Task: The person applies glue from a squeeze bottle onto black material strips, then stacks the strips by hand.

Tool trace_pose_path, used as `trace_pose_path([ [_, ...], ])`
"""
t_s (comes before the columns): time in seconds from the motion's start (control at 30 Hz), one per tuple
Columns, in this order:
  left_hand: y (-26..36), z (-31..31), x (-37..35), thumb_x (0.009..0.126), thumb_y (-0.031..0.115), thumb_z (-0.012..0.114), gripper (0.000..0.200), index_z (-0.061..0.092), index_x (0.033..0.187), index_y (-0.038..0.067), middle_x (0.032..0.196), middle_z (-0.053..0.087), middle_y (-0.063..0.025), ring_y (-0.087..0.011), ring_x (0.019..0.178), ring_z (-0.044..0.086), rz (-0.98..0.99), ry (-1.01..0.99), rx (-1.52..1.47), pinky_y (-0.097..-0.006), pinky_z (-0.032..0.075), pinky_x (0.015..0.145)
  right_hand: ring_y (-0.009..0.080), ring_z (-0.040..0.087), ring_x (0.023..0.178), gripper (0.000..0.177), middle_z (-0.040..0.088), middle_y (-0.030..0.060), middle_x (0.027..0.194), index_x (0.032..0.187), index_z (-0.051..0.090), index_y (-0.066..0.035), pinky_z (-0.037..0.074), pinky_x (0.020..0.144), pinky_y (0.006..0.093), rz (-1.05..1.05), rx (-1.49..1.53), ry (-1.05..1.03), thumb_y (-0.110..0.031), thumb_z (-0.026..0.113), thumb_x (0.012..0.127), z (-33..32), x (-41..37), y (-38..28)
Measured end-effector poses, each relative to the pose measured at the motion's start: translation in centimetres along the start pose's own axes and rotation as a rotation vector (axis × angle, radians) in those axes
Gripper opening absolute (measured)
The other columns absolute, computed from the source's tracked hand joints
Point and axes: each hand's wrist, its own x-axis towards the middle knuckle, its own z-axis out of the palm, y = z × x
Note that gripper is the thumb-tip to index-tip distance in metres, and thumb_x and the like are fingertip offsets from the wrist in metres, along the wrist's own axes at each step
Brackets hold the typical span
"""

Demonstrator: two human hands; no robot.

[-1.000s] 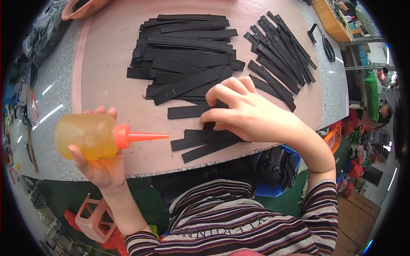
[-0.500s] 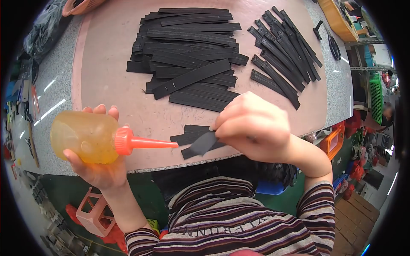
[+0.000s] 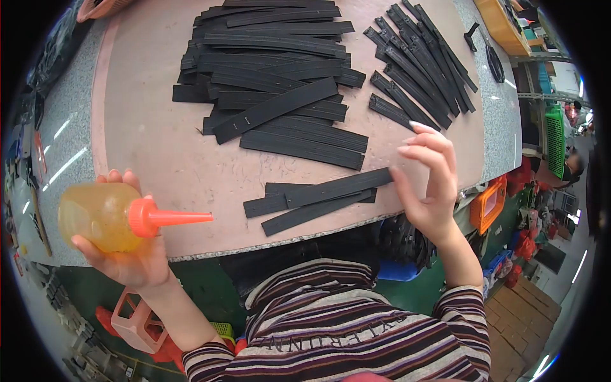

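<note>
Since half a second ago: put down the black strip [image 3: 337,186], lifted clear of the mat back then, now flat across the two strips [image 3: 305,215] at the near edge; opened the right hand [image 3: 429,184] and drew it back to the strip's right end; pulled the squeeze bottle [image 3: 95,216] left, widening the gap to the strips.

Largest first: pink work mat [image 3: 153,146] on a speckled table [image 3: 70,159]; big loose pile of wide black strips [image 3: 273,76] at the far middle; fan of narrower strips [image 3: 420,63] to its right, well apart from the near trio; then the trio itself, close to the near table edge, top strip tilted up toward the right.

Left hand [image 3: 130,261]: clamped round the bottle, amber liquid inside; orange nozzle [image 3: 175,218] pointing right, near the trio's left ends, not touching.

Right hand: fingers [image 3: 433,143] spread and loosely curled, gripping nothing; thumb tip at the top strip's end, touching or just clear, can't tell.

Step, by the look of it: strip placed, not yet dosed from the bottle.

Next move calls for: bringing the nozzle tip across to the top strip; pinning the right end against skidding on the two beneath; light squeeze only.
</note>
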Motion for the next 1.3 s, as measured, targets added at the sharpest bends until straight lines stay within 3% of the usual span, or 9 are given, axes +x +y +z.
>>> trace_pose_path([
  [0.13, -1.5, 1.3, 0.4, 0.092, 0.052, 0.066, 0.087, 0.03, 0.15, -0.001, 0.148, 0.041, -0.0214, -0.0395, 0.141, 0.039, -0.028, 0.006, 0.043, -0.0558, 0.05, 0.104, 0.0291, 0.05, 0.096, 0.037, 0.055, 0.0077, 0.102, 0.109, 0.067, -0.012, 0.036, 0.088, 0.04, -0.028, 0.049, -0.358, -0.013, 0.081, 0.075, 0.4, 2.2, -3.0],
  [0.23, -2.0, 2.0, 0.0, 0.093, 0.043, 0.068, 0.085, 0.025, 0.151, -0.001, 0.152, 0.037, -0.021, -0.0386, 0.144, 0.034, -0.061, -0.107, 0.021, -0.0568, 0.045, 0.11, 0.0282, 0.049, 0.098, 0.03, 0.053, 0.0067, 0.098, 0.103, 0.066, -0.01, 0.036, 0.089, 0.0402, 0.016, 0.083, -0.488, -0.01, 0.078, 0.076, 2.6, 3.7, -3.9],
  [0.33, -1.1, 1.6, -1.0, 0.093, 0.044, 0.069, 0.085, 0.026, 0.151, -0.001, 0.151, 0.037, -0.0202, -0.038, 0.144, 0.034, -0.077, -0.186, -0.002, -0.0567, 0.045, 0.11, 0.0248, 0.053, 0.099, 0.02, 0.055, 0.0052, 0.1, 0.093, 0.065, -0.009, 0.041, 0.087, 0.0395, -0.162, 0.155, -0.494, -0.011, 0.074, 0.076, 2.6, 3.7, -3.2],
  [0.43, -0.6, 0.7, -1.1, 0.093, 0.044, 0.069, 0.085, 0.026, 0.151, -0.001, 0.15, 0.037, -0.0194, -0.0372, 0.143, 0.034, -0.092, -0.201, -0.046, -0.0566, 0.045, 0.11, 0.0215, 0.058, 0.099, 0.011, 0.059, 0.0033, 0.102, 0.084, 0.063, -0.011, 0.046, 0.084, 0.0366, -0.709, -0.085, -0.252, -0.014, 0.07, 0.076, 2.7, 1.8, -2.5],
  [0.5, -0.6, 0.7, -0.8, 0.092, 0.044, 0.069, 0.085, 0.026, 0.151, -0.001, 0.149, 0.037, -0.019, -0.0368, 0.143, 0.035, -0.101, -0.17, -0.07, -0.0566, 0.045, 0.11, 0.0183, 0.062, 0.095, 0.009, 0.063, 0.0036, 0.097, 0.081, 0.062, -0.011, 0.051, 0.081, 0.035, -0.803, -0.108, -0.102, -0.014, 0.068, 0.075, 3.3, 1.1, -2.5],
  [0.67, -1.5, 1.2, 0.0, 0.092, 0.047, 0.069, 0.086, 0.028, 0.15, -0.002, 0.149, 0.038, -0.0201, -0.037, 0.143, 0.035, -0.084, -0.109, -0.04, -0.0552, 0.046, 0.11, 0.0245, 0.063, 0.073, 0.017, 0.067, 0.0048, 0.081, 0.088, 0.068, -0.003, 0.049, 0.069, 0.0329, -0.067, 0.43, -0.363, -0.001, 0.078, 0.074, 2.7, 4.7, -4.3],
  [0.9, -3.2, 3.5, -0.2, 0.091, 0.05, 0.068, 0.082, 0.035, 0.147, -0.001, 0.142, 0.047, -0.0247, -0.0429, 0.134, 0.047, 0.082, -0.078, 0.685, -0.0518, 0.047, 0.107, 0.025, 0.057, 0.092, 0.022, 0.057, 0.008, 0.098, 0.096, 0.067, -0.003, 0.046, 0.08, 0.0352, -0.337, 0.119, -0.231, -0.009, 0.074, 0.076, 5.2, 4.6, -3.1],
  [1.0, -5.0, 4.4, 0.3, 0.091, 0.049, 0.068, 0.078, 0.039, 0.144, 0.0, 0.138, 0.051, -0.025, -0.0429, 0.129, 0.053, 0.089, -0.088, 0.816, -0.0507, 0.047, 0.106, 0.0237, 0.06, 0.09, 0.039, 0.059, 0.0075, 0.102, 0.107, 0.072, -0.001, 0.049, 0.079, 0.0369, -0.449, -0.045, -0.247, -0.007, 0.078, 0.069, 6.3, 3.0, -3.3],
  [1.3, -5.7, 5.1, 1.8, 0.092, 0.042, 0.066, 0.067, 0.042, 0.139, 0.0, 0.133, 0.054, -0.0269, -0.0415, 0.124, 0.058, 0.036, -0.116, 0.864, -0.0495, 0.048, 0.104, 0.0238, 0.061, 0.092, 0.037, 0.06, 0.0084, 0.103, 0.106, 0.072, 0.0, 0.051, 0.079, 0.0365, -0.461, -0.016, -0.221, -0.005, 0.077, 0.07, 6.5, 2.9, -3.1],
])
